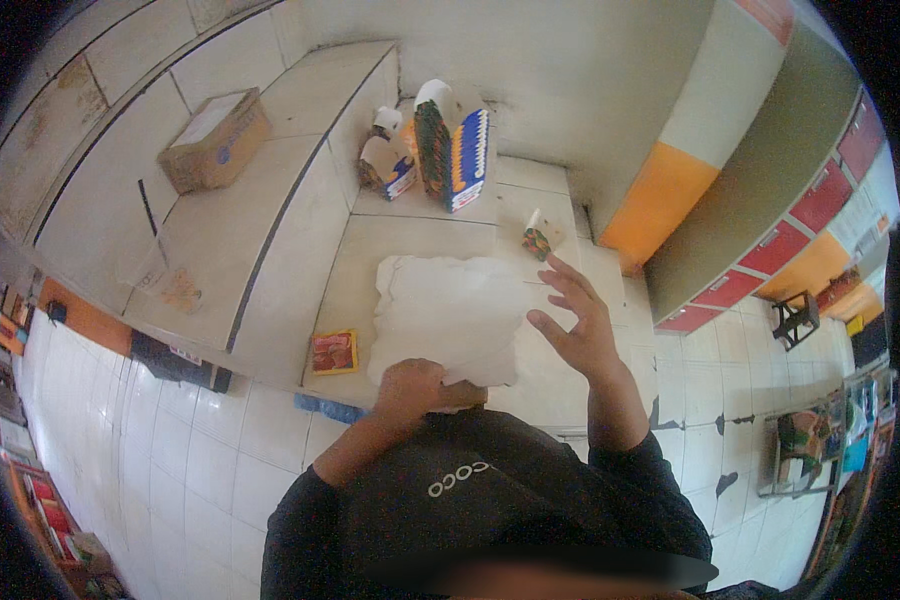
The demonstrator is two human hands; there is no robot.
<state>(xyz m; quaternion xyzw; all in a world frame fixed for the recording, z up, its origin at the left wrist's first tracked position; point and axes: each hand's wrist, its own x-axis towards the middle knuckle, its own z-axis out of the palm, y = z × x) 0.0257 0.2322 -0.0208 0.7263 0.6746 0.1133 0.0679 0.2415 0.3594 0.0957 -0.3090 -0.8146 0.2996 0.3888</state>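
A large white sheet (450, 310) with wavy, torn-looking edges lies on the pale tiled counter in front of me. My left hand (410, 388) is closed at its near left edge, fingers curled on the sheet. Just right of that hand a brownish edge (465, 396) shows under the sheet; what it belongs to is hidden. Beyond the sheet's right side, my right hand (582, 325) is raised with fingers spread, holding nothing. Near its fingertips stands a small green and red patterned item (536, 242) with a white top. A red and yellow packet (335, 352) lies left of the sheet.
Blue, orange and white patterned cardboard pieces (455, 160) stand at the back wall, beside a smaller similar one (385, 168). A brown carton (215, 140) sits on the raised ledge at left. Red-fronted cabinets (770, 245) line the right. Blue plastic (328, 408) shows at the counter's front edge.
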